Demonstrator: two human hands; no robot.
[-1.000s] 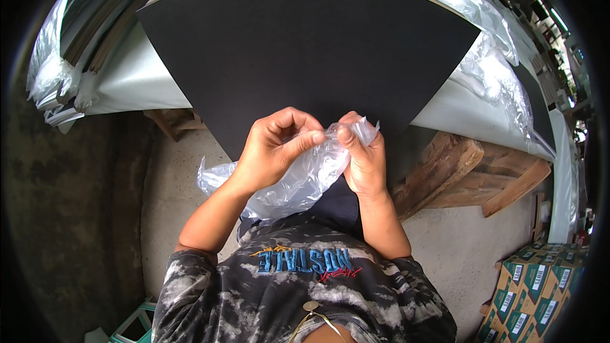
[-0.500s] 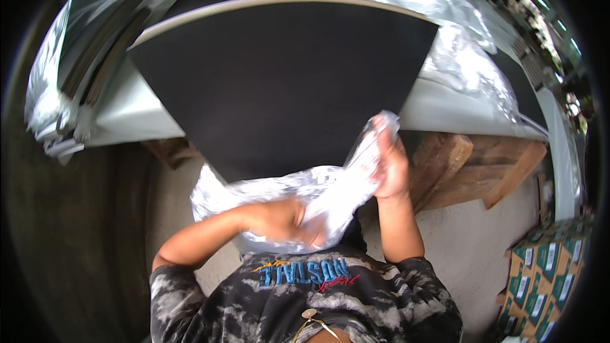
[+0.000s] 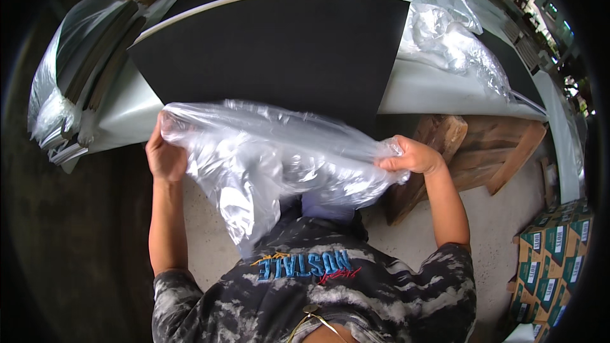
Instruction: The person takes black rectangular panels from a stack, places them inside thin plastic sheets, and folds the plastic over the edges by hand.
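Note:
A clear plastic bag stretches between my two hands, loose and crumpled along its lower part. At its left end my left hand grips the edge, the fingers partly inside or behind the film. My right hand pinches the other end with the thumb on top. Behind the plastic stands a large black panel with a pale far edge. The bag's upper edge overlaps the panel's near end and hides it.
Wrapped panels are stacked at the left. More crumpled plastic film lies at the right over a pale sheet. Below it is a wooden pallet. Green-and-brown cartons are piled at the lower right.
My left hand has swung from the middle out to the left and up, spreading the plastic wide. My right hand has lowered slightly and shifted right. The panel's right edge sits further left.

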